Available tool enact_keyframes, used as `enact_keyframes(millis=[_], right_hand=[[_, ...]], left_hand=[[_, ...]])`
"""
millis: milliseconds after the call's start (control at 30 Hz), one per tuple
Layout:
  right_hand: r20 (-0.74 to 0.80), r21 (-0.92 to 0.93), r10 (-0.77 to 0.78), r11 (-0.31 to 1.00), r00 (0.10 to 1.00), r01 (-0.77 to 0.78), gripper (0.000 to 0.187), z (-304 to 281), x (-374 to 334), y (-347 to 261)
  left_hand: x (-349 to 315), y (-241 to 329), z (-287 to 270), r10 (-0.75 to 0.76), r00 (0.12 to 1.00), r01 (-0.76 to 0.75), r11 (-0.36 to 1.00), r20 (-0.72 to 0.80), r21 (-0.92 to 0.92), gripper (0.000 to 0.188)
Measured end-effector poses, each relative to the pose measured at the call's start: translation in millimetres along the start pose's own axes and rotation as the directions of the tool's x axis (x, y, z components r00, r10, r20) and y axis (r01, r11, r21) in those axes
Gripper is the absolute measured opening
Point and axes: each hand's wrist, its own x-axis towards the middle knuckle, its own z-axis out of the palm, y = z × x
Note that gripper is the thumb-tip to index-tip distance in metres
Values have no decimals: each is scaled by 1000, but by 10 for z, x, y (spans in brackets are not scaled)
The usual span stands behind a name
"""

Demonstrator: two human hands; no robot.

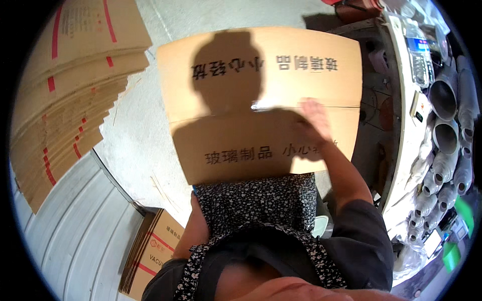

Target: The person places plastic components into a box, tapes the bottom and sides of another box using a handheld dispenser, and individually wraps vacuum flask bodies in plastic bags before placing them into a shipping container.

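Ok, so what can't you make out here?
In the head view:
Cardboard box: whatever lies beneath its top, covered by that face.
Blue sliver by the left hand: too small to identify.
Lower-left cartons: partly hidden by the left sleeve.
Green shapes at right: too blurred.
Left cardboard stack: cut off by the picture's rim.

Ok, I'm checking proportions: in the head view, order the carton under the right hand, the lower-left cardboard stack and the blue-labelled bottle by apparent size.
1. Carton
2. Lower-left cardboard stack
3. Blue-labelled bottle
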Motion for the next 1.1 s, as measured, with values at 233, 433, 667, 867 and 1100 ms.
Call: enact_keyframes(millis=[233,433,667,867,1100], right_hand=[[-31,943,727,249,686,-222,70,1080,-1329,1132],[308,951,865,-287,397,-114,59,805,-67,-462],[-15,938,184,-338,983,78,36,-887,1713,-758],[-204,944,-380,167,902,284,39,-1564,1116,-1768],[482,564,-669,731,566,383,51,-221,-901,-1713]], left_hand=[[255,833,786,129,992,-117,856,11,504,60],[1134,1774,2032,661,707,-691,571,251,442,55],[1251,923,2649,501,852,-482,646,148,592,61],[345,166,974,527,847,-345,641,-67,685,61],[-1610,-1011,-504,708,612,-513,694,-352,505,65]])
